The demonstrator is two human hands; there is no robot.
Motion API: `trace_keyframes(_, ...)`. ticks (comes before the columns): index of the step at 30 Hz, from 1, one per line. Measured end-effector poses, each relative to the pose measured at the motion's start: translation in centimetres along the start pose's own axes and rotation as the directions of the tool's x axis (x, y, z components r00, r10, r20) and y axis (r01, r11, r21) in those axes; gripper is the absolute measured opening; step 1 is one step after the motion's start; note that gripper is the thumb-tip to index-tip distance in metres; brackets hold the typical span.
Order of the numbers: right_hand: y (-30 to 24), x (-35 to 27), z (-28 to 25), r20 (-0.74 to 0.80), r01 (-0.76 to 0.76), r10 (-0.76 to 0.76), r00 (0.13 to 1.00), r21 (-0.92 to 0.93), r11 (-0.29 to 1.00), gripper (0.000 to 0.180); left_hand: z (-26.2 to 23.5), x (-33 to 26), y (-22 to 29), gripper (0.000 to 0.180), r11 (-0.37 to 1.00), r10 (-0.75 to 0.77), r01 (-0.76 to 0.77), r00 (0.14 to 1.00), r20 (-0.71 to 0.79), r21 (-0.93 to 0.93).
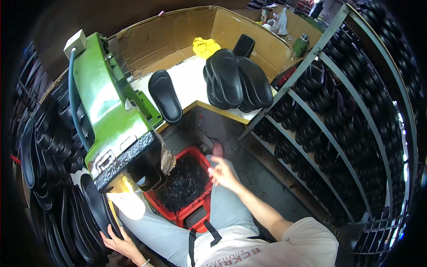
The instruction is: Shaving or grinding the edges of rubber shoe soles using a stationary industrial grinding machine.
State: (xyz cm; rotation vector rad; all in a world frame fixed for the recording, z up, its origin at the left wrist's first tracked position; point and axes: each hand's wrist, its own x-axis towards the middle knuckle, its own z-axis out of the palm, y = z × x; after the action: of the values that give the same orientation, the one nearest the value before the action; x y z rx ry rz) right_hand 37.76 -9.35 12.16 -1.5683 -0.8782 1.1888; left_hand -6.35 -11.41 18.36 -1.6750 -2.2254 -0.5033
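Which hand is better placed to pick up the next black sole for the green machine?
Left, probably. The left hand already rests on the black soles stacked beside the green machine; the right hand hangs empty over the lap.

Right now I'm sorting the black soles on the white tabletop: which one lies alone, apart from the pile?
The single black sole beside the green machine; it lies flat by itself, while the others sit stacked in a pile farther right.

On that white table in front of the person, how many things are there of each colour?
Black sole lying alone: 1
Black soles in the leaning stack: about 4, since the overlaps hide the edges
Black piece behind the stack: 1
Yellow cloth: 1
Total on the white table: about 7. The racks' soles are too many to count.
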Motion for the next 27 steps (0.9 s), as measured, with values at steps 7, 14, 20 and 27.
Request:
trace_keyframes(7,0.8,-4.6,6.7,0.459,-0.188,0.143,0.877,0.053,0.981,0.03,-6.4,-1.5,2.3,0.03,0.758,-0.206,0.18,0.978,0.031,-0.627)
trace_keyframes(14,-3.9,-3.6,4.4,0.519,-0.571,0.248,0.818,0.68,0.46,0.048,-12.5,-1.0,11.3,0.034,0.494,0.54,-0.183,0.831,0.134,-0.85)
trace_keyframes(20,-0.9,-5.6,-2.2,0.322,-0.37,0.192,0.927,0.709,0.6,0.039,-4.6,-2.0,17.1,0.07,-0.148,0.376,0.107,0.926,0.044,-0.983)
trace_keyframes(27,4.5,-10.5,-1.8,0.353,-0.363,0.162,0.922,0.638,0.679,0.041,-3.5,0.1,25.3,0.027,-0.067,0.368,0.568,0.778,0.509,-0.821)
